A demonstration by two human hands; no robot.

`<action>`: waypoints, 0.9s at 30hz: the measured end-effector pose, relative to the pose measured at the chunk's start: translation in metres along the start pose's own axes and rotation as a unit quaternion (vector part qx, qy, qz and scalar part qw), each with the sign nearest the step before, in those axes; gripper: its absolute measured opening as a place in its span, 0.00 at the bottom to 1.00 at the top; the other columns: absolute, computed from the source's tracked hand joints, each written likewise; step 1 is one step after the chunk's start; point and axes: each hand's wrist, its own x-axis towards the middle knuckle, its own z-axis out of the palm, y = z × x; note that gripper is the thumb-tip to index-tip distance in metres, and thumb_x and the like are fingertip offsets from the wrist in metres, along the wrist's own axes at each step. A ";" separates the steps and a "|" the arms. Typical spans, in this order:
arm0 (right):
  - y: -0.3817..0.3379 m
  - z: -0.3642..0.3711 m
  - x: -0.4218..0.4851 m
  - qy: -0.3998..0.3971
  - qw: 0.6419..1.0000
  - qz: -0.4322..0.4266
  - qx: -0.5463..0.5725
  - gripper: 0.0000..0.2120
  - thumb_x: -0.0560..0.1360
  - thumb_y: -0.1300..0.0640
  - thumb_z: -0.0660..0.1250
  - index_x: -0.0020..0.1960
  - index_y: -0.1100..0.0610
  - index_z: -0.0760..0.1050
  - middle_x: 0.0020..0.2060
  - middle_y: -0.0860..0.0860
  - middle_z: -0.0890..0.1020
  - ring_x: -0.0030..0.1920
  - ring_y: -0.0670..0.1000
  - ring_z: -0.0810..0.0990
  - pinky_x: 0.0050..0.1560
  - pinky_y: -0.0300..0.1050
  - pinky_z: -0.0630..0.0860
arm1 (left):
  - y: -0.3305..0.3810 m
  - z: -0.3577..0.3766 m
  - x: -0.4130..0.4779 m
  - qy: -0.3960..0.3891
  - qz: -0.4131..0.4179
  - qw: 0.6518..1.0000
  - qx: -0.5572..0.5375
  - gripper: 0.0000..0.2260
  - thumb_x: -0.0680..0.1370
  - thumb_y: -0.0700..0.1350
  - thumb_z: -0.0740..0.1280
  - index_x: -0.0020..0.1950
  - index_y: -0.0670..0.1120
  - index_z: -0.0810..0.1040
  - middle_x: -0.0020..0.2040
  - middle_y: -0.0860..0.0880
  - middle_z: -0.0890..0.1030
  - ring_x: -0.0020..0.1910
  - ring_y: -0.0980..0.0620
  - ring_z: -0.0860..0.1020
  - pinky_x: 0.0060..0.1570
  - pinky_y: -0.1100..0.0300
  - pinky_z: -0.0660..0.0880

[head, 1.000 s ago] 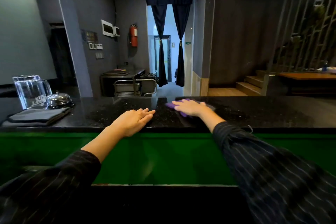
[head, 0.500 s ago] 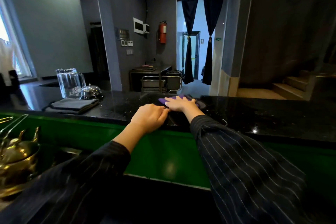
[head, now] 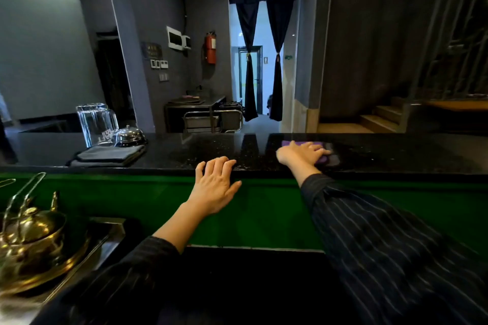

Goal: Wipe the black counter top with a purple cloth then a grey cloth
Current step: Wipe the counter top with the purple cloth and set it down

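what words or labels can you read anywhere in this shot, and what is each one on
On the glass jug: white print, seen backwards through the glass, not readable.
On the wall plaque: gold lettering, too blurred.
On the fire extinguisher: pale label, too small.
On the green sign by the doorway: too blurred.
Nothing can be quoted with confidence.

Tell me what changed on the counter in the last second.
The right hand, flat on the purple cloth, slid it rightward along the black counter top, away from the left hand. The left hand drew back to the front edge, only its fingers on top. The folded grey cloth, glass jug and bell stayed put.
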 end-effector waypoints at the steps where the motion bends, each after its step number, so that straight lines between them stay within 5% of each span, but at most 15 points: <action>1: -0.016 0.001 -0.011 0.000 1.000 -0.012 0.001 0.30 0.78 0.41 0.52 0.79 0.46 0.52 0.77 0.63 0.53 0.76 0.69 0.51 0.72 0.70 0.47 | -0.001 -0.001 0.000 -0.006 0.004 1.000 0.000 0.30 0.76 0.62 0.51 0.75 0.50 0.58 0.74 0.49 0.61 0.75 0.48 0.57 0.73 0.47 0.49; 5: -0.044 0.013 -0.042 -0.013 0.974 -0.224 0.029 0.26 0.80 0.41 0.45 0.78 0.40 0.51 0.79 0.53 0.52 0.78 0.60 0.50 0.72 0.70 0.43 | -0.004 -0.009 0.000 -0.033 0.018 0.999 -0.004 0.31 0.77 0.58 0.60 0.77 0.50 0.54 0.76 0.48 0.58 0.76 0.47 0.55 0.74 0.46 0.48; 8: -0.011 0.008 -0.048 -0.030 0.955 -0.291 0.049 0.24 0.81 0.39 0.43 0.77 0.36 0.52 0.79 0.46 0.53 0.79 0.54 0.50 0.73 0.68 0.44 | -0.011 -0.014 -0.005 -0.052 0.037 0.998 0.009 0.34 0.76 0.57 0.63 0.77 0.53 0.49 0.78 0.50 0.55 0.77 0.48 0.52 0.75 0.43 0.45; 15: 0.110 0.007 -0.019 0.018 0.995 -0.069 0.076 0.24 0.80 0.42 0.44 0.76 0.37 0.55 0.78 0.48 0.58 0.77 0.57 0.54 0.73 0.67 0.45 | -0.015 -0.015 -0.010 -0.076 0.031 0.996 0.016 0.40 0.73 0.57 0.67 0.77 0.57 0.44 0.78 0.51 0.51 0.78 0.48 0.48 0.73 0.37 0.42; 20: 0.074 0.020 -0.044 0.117 0.990 0.065 0.047 0.24 0.78 0.47 0.50 0.72 0.48 0.68 0.73 0.58 0.67 0.73 0.64 0.61 0.70 0.70 0.46 | -0.012 -0.018 -0.006 -0.122 0.025 0.992 0.018 0.45 0.71 0.54 0.69 0.77 0.56 0.41 0.79 0.50 0.47 0.78 0.47 0.43 0.71 0.35 0.38; 23: 0.020 0.031 -0.073 0.162 0.982 -0.072 0.063 0.22 0.77 0.49 0.51 0.67 0.49 0.72 0.69 0.56 0.73 0.69 0.61 0.67 0.69 0.69 0.52 | -0.012 -0.020 -0.005 -0.134 0.028 0.990 0.013 0.45 0.70 0.52 0.69 0.77 0.56 0.41 0.79 0.50 0.46 0.78 0.47 0.43 0.71 0.35 0.38; 27: -0.040 0.036 -0.113 0.151 0.951 -0.252 0.095 0.22 0.80 0.48 0.49 0.73 0.48 0.65 0.72 0.50 0.70 0.72 0.54 0.65 0.71 0.66 0.53 | -0.019 -0.024 -0.011 -0.110 0.045 0.993 0.017 0.43 0.71 0.49 0.68 0.78 0.50 0.43 0.80 0.50 0.46 0.79 0.48 0.43 0.73 0.40 0.39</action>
